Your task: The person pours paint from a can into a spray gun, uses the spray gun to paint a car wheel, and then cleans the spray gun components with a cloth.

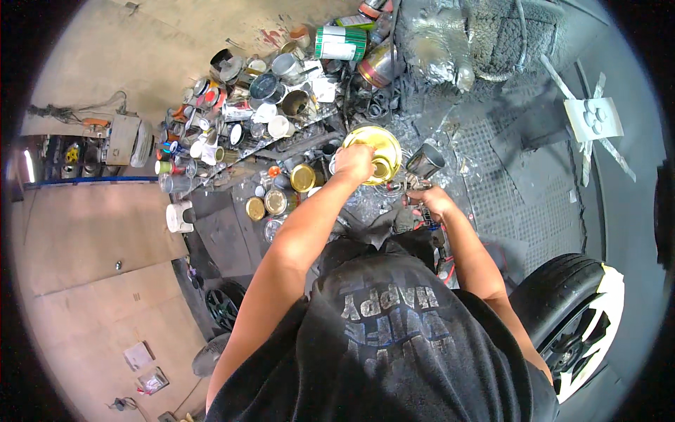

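My left hand [355,163] is closed on the near left side of a round gold metal tin [380,138], whose shiny inside faces up. Lower and to the right, my right hand [434,202] curls around a small metal tool [412,186]; the fingers partly cover it, so its kind is unclear. Between the tin and that hand, slightly beyond it, a dark grey cup [426,160] stands tilted. Crumpled clear plastic lies under and around these things. Gold lids [303,178] sit left of my left forearm.
Many used paint cans and cups [267,88] crowd the far left. A green-and-white can [340,43] stands at the back. At right are a grey perforated mat [524,190], a stand with a taped white card [594,118] and a wheel [562,316] partly masked with pale tape.
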Demonstrator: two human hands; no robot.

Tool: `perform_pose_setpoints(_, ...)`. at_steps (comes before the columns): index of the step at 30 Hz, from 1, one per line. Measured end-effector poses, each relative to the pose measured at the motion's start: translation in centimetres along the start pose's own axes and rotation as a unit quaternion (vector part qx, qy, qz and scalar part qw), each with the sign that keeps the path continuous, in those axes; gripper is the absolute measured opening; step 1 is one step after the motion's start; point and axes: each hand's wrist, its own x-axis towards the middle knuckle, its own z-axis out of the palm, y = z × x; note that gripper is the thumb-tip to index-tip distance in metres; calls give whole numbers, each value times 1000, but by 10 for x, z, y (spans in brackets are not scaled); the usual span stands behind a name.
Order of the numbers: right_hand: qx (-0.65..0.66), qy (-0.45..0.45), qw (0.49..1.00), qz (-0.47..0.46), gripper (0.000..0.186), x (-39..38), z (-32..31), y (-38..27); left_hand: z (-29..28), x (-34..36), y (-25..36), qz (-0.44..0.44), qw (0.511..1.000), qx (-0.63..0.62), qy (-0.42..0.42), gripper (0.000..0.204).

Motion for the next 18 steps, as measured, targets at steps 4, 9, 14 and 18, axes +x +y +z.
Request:
perform_pose_setpoints(4,-11,-10,1000,13,19,9,5,-1,3,2,-12,-12,1000,-2,10,33)
perform_pose_setpoints(9,-15,-10,1000,16,20,17,14,-5,5,0,-27,-14,1000,-5,11,34)
perform_pose_setpoints(14,-3,-24,999,39,19,29,22,-6,2,-4,-37,-30,999,-13,6,34)
perform_pose_setpoints(18,-48,-31,998,40,22,33,36,-15,-9,-10,-43,-60,998,-23,-20,34)
